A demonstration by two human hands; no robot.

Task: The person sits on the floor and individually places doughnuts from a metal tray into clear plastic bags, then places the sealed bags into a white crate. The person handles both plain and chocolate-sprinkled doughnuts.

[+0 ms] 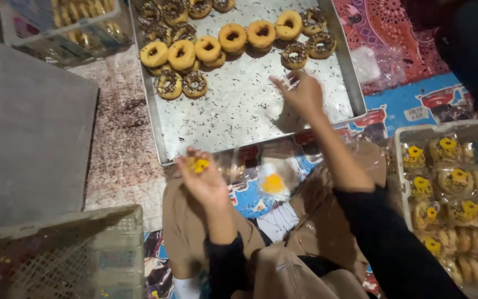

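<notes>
A: The left hand (203, 177) is palm up, fingers curled round a small yellow sticker (198, 164). The right hand (304, 94) hangs over the tray (239, 105), fingers spread loosely, pinching what looks like a clear bag (291, 82); it is too blurred to be sure.

B: How should the person handle it?

A: Probably hold the bag mouth open and steady, and keep the sticker off the sprinkles until the bag is closed.

B: And the packages?

A: A clear wrapped piece with a round yellow label (273, 182) lies near the person's knees. On the right, a pale crate (399, 166) holds rows of bagged doughnuts (455, 180), each with a yellow flower-shaped label. Loose doughnuts (233, 37) sit at the tray's far end.
</notes>
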